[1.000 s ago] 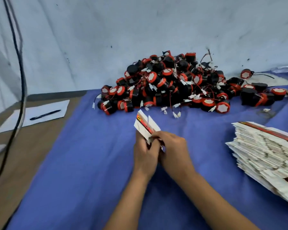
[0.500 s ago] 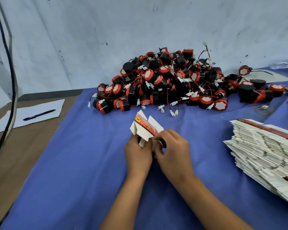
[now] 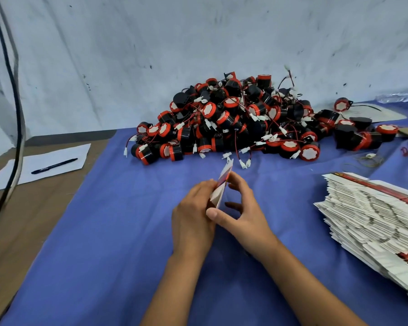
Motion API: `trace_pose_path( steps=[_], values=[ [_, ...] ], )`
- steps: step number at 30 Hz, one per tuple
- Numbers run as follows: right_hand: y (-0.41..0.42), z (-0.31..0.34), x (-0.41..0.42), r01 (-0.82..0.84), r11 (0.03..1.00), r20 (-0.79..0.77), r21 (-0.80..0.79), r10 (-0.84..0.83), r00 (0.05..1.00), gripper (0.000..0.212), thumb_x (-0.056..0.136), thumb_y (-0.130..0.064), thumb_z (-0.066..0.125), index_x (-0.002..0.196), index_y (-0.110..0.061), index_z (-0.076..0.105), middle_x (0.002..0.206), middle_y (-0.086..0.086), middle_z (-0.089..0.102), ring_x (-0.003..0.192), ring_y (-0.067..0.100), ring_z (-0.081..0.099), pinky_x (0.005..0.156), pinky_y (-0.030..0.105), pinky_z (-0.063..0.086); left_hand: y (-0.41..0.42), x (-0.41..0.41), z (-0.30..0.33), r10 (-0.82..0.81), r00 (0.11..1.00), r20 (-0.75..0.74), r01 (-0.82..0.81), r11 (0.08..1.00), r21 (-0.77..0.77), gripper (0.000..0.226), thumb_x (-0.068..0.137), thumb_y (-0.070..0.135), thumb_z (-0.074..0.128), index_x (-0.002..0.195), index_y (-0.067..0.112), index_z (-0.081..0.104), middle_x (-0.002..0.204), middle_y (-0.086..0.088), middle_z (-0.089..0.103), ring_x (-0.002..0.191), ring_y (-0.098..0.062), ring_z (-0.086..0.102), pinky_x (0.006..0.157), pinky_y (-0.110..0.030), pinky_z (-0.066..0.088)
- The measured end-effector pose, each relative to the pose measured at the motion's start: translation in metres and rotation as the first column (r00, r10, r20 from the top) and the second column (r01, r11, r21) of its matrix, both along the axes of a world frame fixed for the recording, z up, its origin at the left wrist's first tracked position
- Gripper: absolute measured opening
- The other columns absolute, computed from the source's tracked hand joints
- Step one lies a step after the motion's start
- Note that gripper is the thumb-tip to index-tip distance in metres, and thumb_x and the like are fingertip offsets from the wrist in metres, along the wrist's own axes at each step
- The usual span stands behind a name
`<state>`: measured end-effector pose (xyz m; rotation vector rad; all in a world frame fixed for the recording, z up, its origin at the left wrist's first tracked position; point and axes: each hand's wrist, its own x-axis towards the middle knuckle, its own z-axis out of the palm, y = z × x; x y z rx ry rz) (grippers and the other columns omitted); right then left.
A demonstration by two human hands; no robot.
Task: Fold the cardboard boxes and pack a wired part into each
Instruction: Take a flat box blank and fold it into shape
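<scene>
**Between the hands: flat box edge-on, long axis pointing away toward the parts pile**

Nearest the camera, both forearms reach in over the blue-covered table [image 3: 85, 255]. The left hand [image 3: 193, 217] holds the cardboard box [image 3: 219, 191] from the left, fingers curled along its face, so that grip is closed on the box. The right hand [image 3: 242, 212] comes at it from the right: its thumb presses the near bottom corner and a fingertip touches the upper edge, with the other fingers spread loose behind. That makes a light pinch, not a full wrap.

The box is not yet opened out. It stands almost edge-on to the camera, and its long axis runs from the thumb up and away, tilted slightly right. The red-printed edge faces up and the far flap tip pokes past both hands.

My read is that it has to be squeezed open into a tube next. The right hand's free fingers are better placed to push the far panel over.

To the right, well apart, lies the fanned stack of flat boxes [image 3: 372, 222]. Straight ahead of the box tip, the pile of wired parts [image 3: 233, 123] lies near, with loose white connectors at its front. The right hand looks slightly closer for the reach.

Far left are a sheet of paper [image 3: 45, 163] and a pen [image 3: 54, 165].
</scene>
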<state>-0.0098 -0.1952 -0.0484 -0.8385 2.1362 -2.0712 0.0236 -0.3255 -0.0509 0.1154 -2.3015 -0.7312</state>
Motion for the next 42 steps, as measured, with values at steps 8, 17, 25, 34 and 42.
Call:
trace_pose_path(
  steps=[8,17,25,34,42],
  values=[
    [0.01,0.007,-0.01,-0.044,0.991,0.025,-0.127,0.047,0.999,0.031,0.076,-0.05,0.075,0.095,-0.027,0.065,0.1,0.001,0.071,0.095,0.022,0.067,0.086,0.041,0.055,-0.012,0.001,0.003,-0.105,0.994,-0.041,0.11,0.981,0.157,0.037,0.082,0.019,0.083,0.118,0.02,0.075,0.111,0.008,0.075,0.098,-0.014,0.07,0.079,-0.035,0.059],
    [0.011,0.005,-0.015,-0.075,0.966,0.188,-0.247,0.124,0.974,0.046,0.076,-0.048,0.081,0.1,-0.011,0.068,0.099,0.017,0.074,0.09,0.028,0.071,0.079,0.038,0.059,-0.025,0.009,0.014,-0.614,0.783,-0.099,0.308,0.245,0.919,0.068,0.082,0.02,0.083,0.142,0.034,0.055,0.131,-0.012,0.071,0.11,-0.028,0.072,0.092,-0.038,0.06],
    [0.014,0.012,-0.006,-0.331,0.907,0.278,-0.259,0.398,0.874,0.028,0.096,-0.04,0.061,0.109,-0.02,0.075,0.093,-0.003,0.074,0.087,0.013,0.07,0.078,0.023,0.055,-0.022,0.015,0.017,-0.787,0.604,-0.125,0.369,0.137,0.919,0.124,0.052,0.04,0.103,0.156,0.047,0.035,0.148,-0.005,0.059,0.12,-0.022,0.064,0.091,-0.03,0.055],
    [0.003,0.01,0.004,-0.503,0.861,0.193,-0.074,0.507,0.84,0.069,0.077,-0.024,0.086,0.139,-0.02,0.056,0.128,0.013,0.067,0.119,0.031,0.065,0.096,0.042,0.054,-0.018,0.005,0.015,-0.463,0.873,-0.154,0.266,0.188,0.945,0.06,0.079,0.032,0.075,0.137,0.037,0.062,0.133,-0.009,0.068,0.108,-0.034,0.072,0.077,-0.048,0.062],
    [-0.005,0.009,0.013,-0.272,0.961,-0.065,0.053,0.275,0.959,0.097,0.065,-0.04,0.095,0.147,-0.038,0.041,0.123,-0.005,0.069,0.109,0.023,0.068,0.094,0.04,0.057,-0.028,0.004,0.017,-0.358,0.89,-0.284,0.281,-0.061,0.958,0.044,0.081,0.012,0.073,0.124,0.012,0.066,0.105,-0.016,0.069,0.08,-0.029,0.07,0.063,-0.037,0.06]
  ],
)
